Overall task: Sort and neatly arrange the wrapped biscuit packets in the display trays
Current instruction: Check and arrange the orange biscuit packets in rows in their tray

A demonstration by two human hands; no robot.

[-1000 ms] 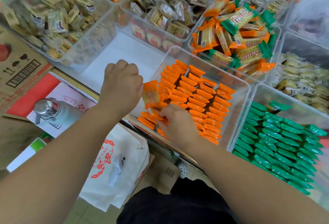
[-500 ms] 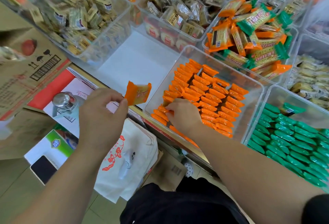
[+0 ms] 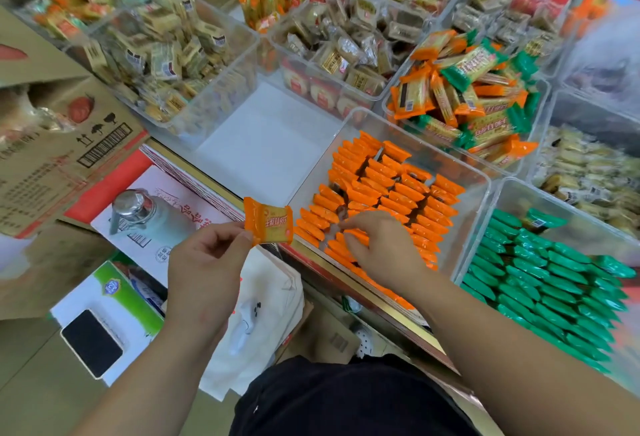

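The left hand (image 3: 204, 262) is no longer over the near corner of the clear tray (image 3: 436, 155), close against the right hand (image 3: 381, 248). It now sits outside the tray wall, apart and to the right hand's left. The orange packet (image 3: 268, 221) it pinches by the lower edge now stands above its fingertips with the printed face towards the camera, no longer half hidden by the knuckles. The right hand now lies farther from the body, its fingertips down among the packed orange rows (image 3: 388, 190) instead of on the loose packets at the corner; whether they pinch one is unclear.
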